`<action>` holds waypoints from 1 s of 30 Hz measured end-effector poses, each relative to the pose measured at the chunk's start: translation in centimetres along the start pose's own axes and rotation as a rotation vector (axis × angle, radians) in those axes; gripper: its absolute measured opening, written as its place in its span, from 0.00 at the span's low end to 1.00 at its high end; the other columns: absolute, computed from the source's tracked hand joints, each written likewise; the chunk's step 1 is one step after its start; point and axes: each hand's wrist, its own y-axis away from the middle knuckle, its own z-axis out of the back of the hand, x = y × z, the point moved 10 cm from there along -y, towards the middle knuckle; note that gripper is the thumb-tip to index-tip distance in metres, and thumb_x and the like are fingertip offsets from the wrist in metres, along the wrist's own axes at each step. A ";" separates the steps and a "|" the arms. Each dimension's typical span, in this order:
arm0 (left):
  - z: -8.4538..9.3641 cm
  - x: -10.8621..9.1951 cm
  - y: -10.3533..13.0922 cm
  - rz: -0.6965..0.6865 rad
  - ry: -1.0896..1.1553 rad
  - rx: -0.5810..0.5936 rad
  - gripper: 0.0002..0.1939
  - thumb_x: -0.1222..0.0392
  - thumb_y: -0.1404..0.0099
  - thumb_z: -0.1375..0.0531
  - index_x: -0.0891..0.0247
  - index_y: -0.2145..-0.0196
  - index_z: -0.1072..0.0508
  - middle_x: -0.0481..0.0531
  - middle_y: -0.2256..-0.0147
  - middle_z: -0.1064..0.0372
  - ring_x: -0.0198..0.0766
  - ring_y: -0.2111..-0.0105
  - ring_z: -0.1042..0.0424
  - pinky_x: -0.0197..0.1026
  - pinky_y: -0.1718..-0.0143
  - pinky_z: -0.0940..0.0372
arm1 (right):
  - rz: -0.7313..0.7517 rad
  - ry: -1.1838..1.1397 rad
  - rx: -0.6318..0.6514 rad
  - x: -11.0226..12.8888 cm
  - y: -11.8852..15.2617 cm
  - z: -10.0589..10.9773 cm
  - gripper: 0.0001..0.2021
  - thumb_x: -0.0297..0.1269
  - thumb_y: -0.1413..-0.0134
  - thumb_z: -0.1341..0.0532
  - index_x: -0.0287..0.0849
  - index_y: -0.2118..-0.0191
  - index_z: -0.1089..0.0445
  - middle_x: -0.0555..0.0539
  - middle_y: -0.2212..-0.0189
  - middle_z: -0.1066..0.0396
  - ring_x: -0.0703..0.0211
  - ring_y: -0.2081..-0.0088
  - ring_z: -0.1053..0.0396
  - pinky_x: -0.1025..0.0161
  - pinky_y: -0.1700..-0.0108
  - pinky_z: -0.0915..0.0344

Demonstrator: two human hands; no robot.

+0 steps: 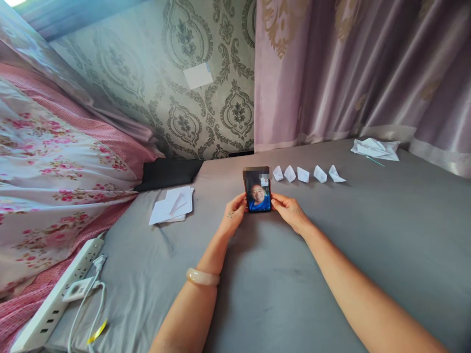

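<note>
Grey bedding (353,245) spreads beneath a phone (257,191) near five folded papers (303,174); the left hand (234,211) and right hand (290,211) pinch the phone's side edges, some fingers hidden behind (its top is pixelated). One power strip (55,299) is cut off below.

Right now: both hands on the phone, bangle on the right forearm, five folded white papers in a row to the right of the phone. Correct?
One error: the head view shows the bangle on the left forearm, not the right. The rest holds: left hand and right hand on the phone, five folded white papers in a row to its right.
</note>
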 end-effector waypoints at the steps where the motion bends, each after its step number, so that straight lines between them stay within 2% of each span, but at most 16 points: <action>1: 0.0 0.0 0.0 0.002 -0.003 -0.001 0.28 0.47 0.42 0.34 0.64 0.48 0.26 0.55 0.58 0.23 0.41 0.61 0.27 0.43 0.55 0.32 | 0.000 -0.001 0.003 0.0 0.0 0.0 0.18 0.41 0.47 0.39 0.48 0.50 0.24 0.51 0.52 0.24 0.50 0.48 0.28 0.48 0.40 0.38; 30: -0.1 -0.2 0.2 -0.001 -0.003 -0.004 0.25 0.49 0.41 0.35 0.63 0.48 0.26 0.55 0.57 0.23 0.41 0.61 0.26 0.43 0.55 0.31 | -0.033 -0.011 -0.004 -0.1 0.0 0.0 0.18 0.40 0.47 0.39 0.47 0.50 0.24 0.50 0.51 0.24 0.50 0.48 0.28 0.48 0.39 0.39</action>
